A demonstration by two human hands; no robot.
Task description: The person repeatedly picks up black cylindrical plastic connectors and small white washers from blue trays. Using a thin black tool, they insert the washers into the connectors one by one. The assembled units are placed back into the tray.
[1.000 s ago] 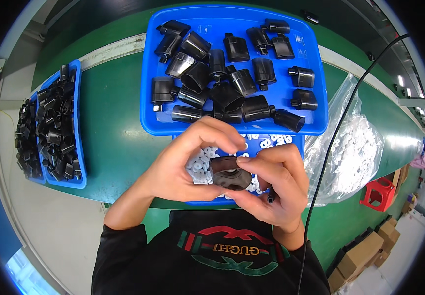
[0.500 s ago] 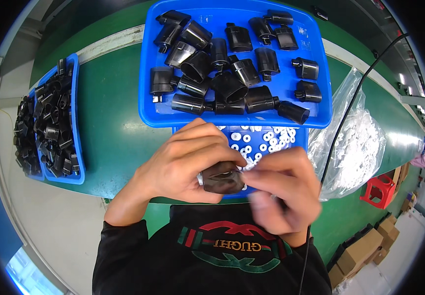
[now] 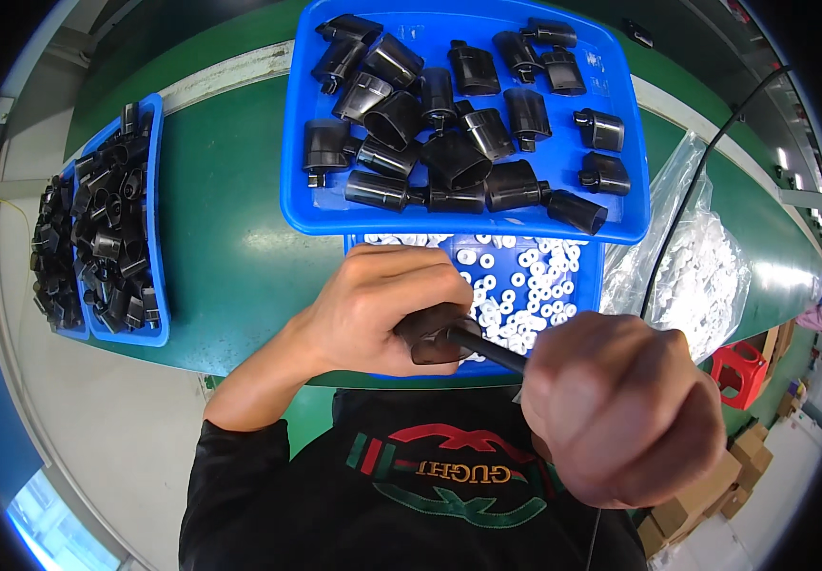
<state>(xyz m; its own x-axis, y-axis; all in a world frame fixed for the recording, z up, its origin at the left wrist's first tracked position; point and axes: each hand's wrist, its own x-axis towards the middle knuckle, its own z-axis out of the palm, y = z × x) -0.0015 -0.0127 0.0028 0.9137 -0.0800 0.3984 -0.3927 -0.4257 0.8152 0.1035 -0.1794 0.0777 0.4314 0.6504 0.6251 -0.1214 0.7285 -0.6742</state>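
My left hand (image 3: 378, 309) is closed around a dark, translucent plastic cup-shaped part (image 3: 427, 344), its open end turned toward my right. My right hand (image 3: 625, 409) makes a fist around a slim black rod-like tool (image 3: 493, 353). The rod's far end reaches into the mouth of the cup-shaped part, so its tip is hidden, and its rear end is covered by my fist. Just beyond my hands lies a blue tray (image 3: 594, 285) of small white rings (image 3: 532, 285). A larger blue tray (image 3: 563, 211) behind it carries several similar dark cup-shaped parts (image 3: 459, 160).
More blue bins (image 3: 157, 238) heaped with black parts stand at the left of the green table (image 3: 221, 209). On the right are a clear plastic bag (image 3: 701, 266) of white pieces, a hanging black cable (image 3: 682, 205), a red stool (image 3: 739, 373) and cardboard boxes (image 3: 701, 490).
My right hand has drawn away from the part's mouth toward the right and nearer, and the black rod now shows between them. My left hand keeps holding the part.
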